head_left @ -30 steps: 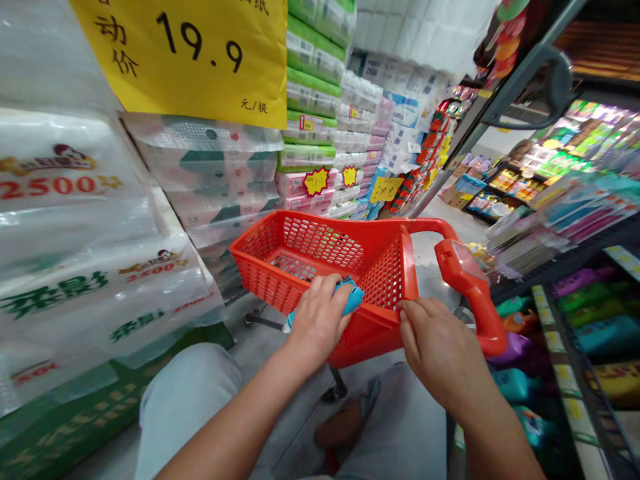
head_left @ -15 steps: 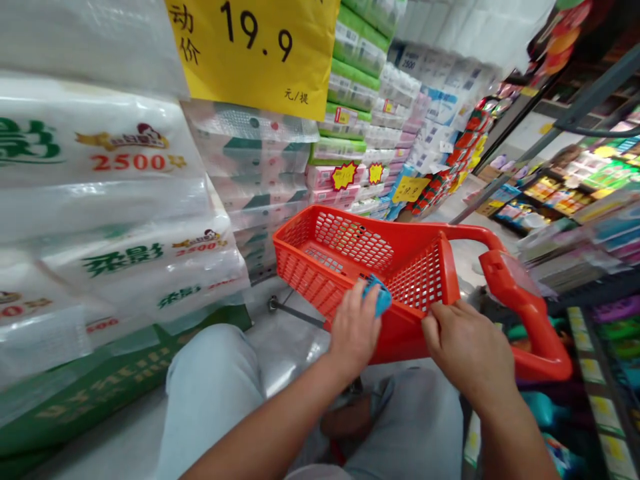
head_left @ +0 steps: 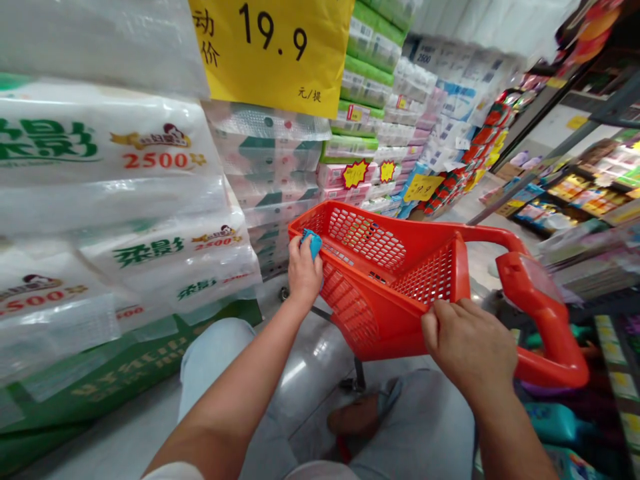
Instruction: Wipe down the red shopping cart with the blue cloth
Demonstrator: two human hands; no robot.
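A red plastic shopping cart [head_left: 380, 320] with perforated basket walls stands in front of my knees. My left hand [head_left: 304, 270] is closed round a blue cloth [head_left: 313, 244], pressing it to the near rim by the basket's far-left corner. Part of the cloth is hidden behind my fingers. At the handle end, my right hand [head_left: 470, 340] wraps over the near rim corner of the cart. The cart's red handle [head_left: 545, 300] extends to the right of that hand.
Wrapped tissue packs [head_left: 150, 160] are stacked on the left, close to my left arm. A yellow price sign [head_left: 275, 53] hangs above the cart. Stacked green packs [head_left: 370, 73] line the back. Shelved goods [head_left: 555, 423] stand low on the right. My shoe [head_left: 355, 417] is below the cart.
My left hand has slid the blue cloth leftward along the near rim, from the middle to the far-left corner. My right hand keeps its grip. The view has shifted slightly.
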